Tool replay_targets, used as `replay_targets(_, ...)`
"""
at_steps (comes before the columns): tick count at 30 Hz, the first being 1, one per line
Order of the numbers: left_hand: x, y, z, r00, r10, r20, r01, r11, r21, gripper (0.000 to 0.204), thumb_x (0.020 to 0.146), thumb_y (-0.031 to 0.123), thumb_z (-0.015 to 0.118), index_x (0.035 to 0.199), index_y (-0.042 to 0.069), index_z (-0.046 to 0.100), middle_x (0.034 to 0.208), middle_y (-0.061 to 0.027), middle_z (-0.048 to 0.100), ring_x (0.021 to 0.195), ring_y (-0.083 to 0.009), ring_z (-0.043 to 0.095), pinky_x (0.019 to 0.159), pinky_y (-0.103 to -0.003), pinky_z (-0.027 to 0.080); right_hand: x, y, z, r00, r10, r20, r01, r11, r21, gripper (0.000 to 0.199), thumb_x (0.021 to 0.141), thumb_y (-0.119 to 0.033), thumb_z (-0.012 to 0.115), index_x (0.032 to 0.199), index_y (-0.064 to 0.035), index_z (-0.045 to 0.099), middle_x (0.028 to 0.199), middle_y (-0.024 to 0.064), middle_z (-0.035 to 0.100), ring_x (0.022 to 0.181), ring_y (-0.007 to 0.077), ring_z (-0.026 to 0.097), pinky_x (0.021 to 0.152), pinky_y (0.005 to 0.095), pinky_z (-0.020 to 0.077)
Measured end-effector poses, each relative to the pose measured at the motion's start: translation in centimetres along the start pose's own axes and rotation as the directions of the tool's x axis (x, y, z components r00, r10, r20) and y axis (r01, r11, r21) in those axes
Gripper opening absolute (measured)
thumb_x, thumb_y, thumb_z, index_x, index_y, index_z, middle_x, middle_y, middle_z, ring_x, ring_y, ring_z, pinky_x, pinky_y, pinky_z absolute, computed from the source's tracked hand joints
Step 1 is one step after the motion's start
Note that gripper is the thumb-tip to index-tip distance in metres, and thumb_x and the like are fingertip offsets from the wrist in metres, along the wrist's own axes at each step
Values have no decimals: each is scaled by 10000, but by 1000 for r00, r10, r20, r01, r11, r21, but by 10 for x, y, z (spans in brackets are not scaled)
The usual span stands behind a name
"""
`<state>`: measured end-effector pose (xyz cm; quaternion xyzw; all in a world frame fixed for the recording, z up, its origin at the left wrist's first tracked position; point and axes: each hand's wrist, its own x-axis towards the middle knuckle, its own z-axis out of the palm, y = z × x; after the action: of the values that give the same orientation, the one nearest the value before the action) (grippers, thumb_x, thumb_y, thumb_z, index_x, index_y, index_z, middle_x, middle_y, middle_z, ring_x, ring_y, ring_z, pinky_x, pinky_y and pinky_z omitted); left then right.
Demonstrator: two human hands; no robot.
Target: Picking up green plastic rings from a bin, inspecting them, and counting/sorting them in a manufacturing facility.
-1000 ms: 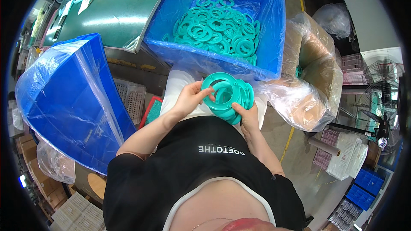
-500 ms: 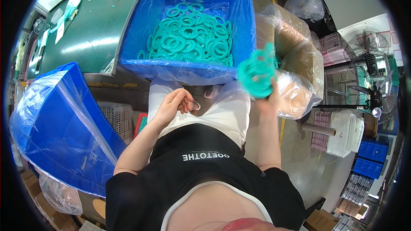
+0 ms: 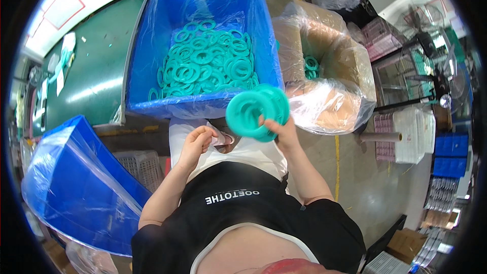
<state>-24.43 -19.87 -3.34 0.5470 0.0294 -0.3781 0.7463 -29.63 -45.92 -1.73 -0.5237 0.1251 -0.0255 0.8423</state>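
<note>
My right hand [image 3: 285,134] is closed on several turquoise rings [image 3: 243,119], with fingers passing through the centre of the bunch. The rings overlap one another and hang over the near right corner of a blue bin [image 3: 177,109]. Inside that plastic-lined bin lies a heap of similar turquoise rings [image 3: 195,73]. My left hand [image 3: 197,146] hovers in front of my lap, fingers curled in and thumb against them, with nothing visible in it. It is nearest to the bin's front edge and apart from the rings.
Right of the bin stands a cardboard box [image 3: 350,66] lined with clear plastic, with a few turquoise rings [image 3: 311,66] inside. A green-topped table [image 3: 94,71] is at left. A second blue bin [image 3: 86,182] leans at my left, near a grey crate [image 3: 139,165]. Fans [image 3: 426,45] stand far right.
My right hand has swung the bunch of rings leftward, from beside the cardboard box to before the bin's near right corner. The left hand's fingers have curled tighter. The whole view has shifted.
</note>
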Motion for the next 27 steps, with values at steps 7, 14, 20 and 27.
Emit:
replay_targets(7,95,64,79,977,209,48,-209,884,417,182,905,150,499,1000,58,625,621,76,369,525,-19,305,454,-191,213,-46,37,-32,966,257,7,-253,944,213,656,719,-147,768,1270,-15,438,1175,92,560,1038,188,575,888,331,490)
replay_targets(14,332,29,222,958,-213,194,200,976,88,55,858,139,529,840,103,491,578,49,364,412,-50,268,376,-208,186,-65,59,-80,946,298,-125,-236,901,364,511,780,-42,629,1257,-28,445,1124,96,575,999,214,593,871,377,505)
replay_targets(20,534,-38,192,763,257,-593,129,839,528,299,793,135,581,1053,-7,543,796,-132,651,697,-236,645,572,-369,493,-63,65,-105,955,266,-135,-153,824,545,413,794,-31,624,1179,-14,475,977,91,599,873,181,600,792,341,509)
replay_targets(27,592,-61,160,769,70,-635,303,835,460,250,777,135,557,919,-63,611,986,-199,611,919,-329,589,821,-412,454,-45,57,-125,958,275,-86,-157,747,646,439,792,-65,638,1191,-14,460,962,97,598,878,186,592,801,349,496)
